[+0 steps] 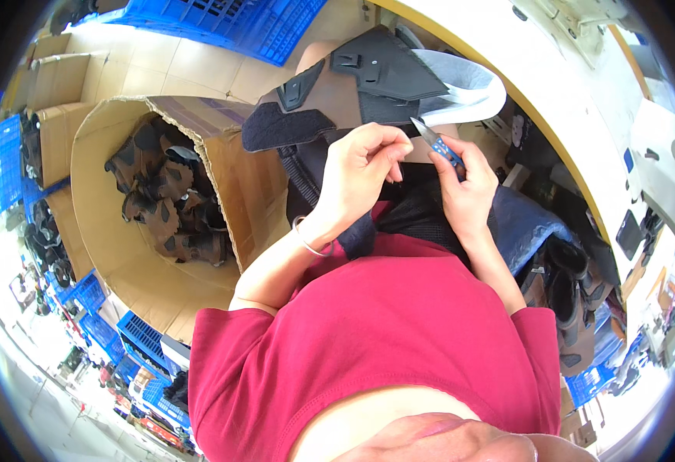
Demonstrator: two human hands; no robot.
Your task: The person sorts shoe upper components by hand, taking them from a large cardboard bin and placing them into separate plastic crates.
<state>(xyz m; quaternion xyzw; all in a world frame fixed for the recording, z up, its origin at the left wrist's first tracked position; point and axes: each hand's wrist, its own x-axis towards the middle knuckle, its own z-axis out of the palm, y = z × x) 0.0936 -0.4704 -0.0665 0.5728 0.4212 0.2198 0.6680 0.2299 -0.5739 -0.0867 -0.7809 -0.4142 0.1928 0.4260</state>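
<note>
My right hand [467,185] is closed around a small cutting tool with a pointed metal blade [424,131] and a blue, white-dotted handle [447,152]. The blade points up and to the left. Beside it my left hand [361,173] is curled into a pinch; whatever lies between its fingertips is too small to make out. Just beyond both hands rests a brown and black boot upper [345,96] with buckle-like fittings, a fuzzy black edge and a white lining [468,88] folded out at its right. It seems to lie across my lap.
At my left stands an open cardboard box [152,296] with several brown and black shoe pieces [179,204] inside. A blue crate [222,23] sits on the floor ahead. A yellow-edged white table [522,54] curves along the right. More shoe pieces [569,285] are piled by my right elbow.
</note>
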